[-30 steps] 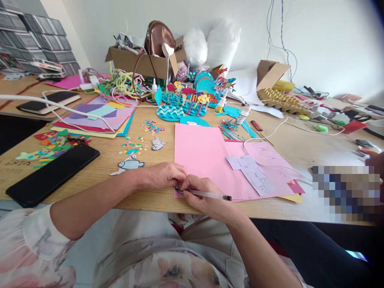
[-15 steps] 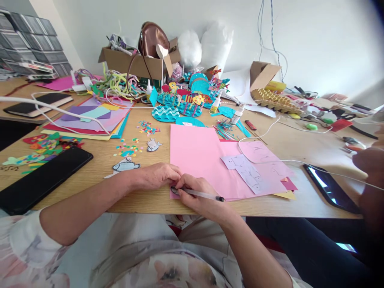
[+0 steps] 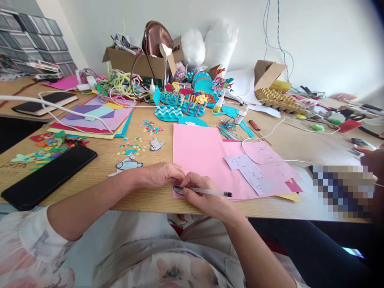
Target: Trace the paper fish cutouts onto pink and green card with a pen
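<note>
A slim pen (image 3: 210, 192) with a dark end is gripped in my right hand (image 3: 202, 196), its tip over a small fish-like outlined shape (image 3: 178, 189). That shape lies at the lower left corner of a pink sheet (image 3: 195, 150). My left hand (image 3: 163, 175) rests beside it, fingers curled together and touching the sheet's left edge; what its fingertips press on is hidden. Grey paper fish (image 3: 130, 164) and a smaller fish cutout (image 3: 156, 144) lie left of the sheet. On the right part of the pink paper sits a pale lilac piece (image 3: 247, 176) with drawn fish.
A black phone (image 3: 49, 176) and coloured paper sheets (image 3: 99, 124) occupy the left. Behind are turquoise paper crafts (image 3: 168, 113), a glue bottle (image 3: 241, 115) and a cardboard box (image 3: 126, 60). A white cable (image 3: 244, 148) crosses the pink paper. Someone sits at the right edge.
The whole view has shifted slightly, so things appear a little further right. Both hands keep nearly the same place on the sheet, the pen still in my right hand.
</note>
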The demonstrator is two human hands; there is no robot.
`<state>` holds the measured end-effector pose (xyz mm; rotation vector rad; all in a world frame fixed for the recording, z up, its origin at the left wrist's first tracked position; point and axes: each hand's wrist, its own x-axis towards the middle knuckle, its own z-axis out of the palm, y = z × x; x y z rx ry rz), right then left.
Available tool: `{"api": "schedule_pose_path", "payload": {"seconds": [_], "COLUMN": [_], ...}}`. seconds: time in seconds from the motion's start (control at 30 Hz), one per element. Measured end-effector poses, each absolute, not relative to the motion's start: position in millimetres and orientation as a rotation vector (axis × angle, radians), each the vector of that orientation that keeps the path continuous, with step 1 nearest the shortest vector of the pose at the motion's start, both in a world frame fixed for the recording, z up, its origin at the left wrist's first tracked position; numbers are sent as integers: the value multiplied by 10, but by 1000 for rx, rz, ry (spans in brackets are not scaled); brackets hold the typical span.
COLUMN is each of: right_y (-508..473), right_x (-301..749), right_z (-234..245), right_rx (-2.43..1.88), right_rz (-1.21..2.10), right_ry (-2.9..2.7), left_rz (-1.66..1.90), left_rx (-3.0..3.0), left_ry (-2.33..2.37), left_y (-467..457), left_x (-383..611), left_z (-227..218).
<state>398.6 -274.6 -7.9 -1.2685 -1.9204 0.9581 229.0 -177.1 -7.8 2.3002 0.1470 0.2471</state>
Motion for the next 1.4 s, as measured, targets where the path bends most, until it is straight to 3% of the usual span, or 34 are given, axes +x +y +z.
{"api": "schedule_pose_path", "payload": {"seconds": [0.83,1.4], "right_y": [-2714,-2720], "right_x": [3945,3980], "right_z": [-158,-82], "right_rx": [-1315,-1324], "right_rz": [816,945], "right_ry": [-1968,-1857], "left_rz": [190,190], "left_rx": [2292,2320], "left_ry": [351,360], "left_y": [-1814,-1810], "left_x": [2247,2236], "left_z": [-41,-16]}}
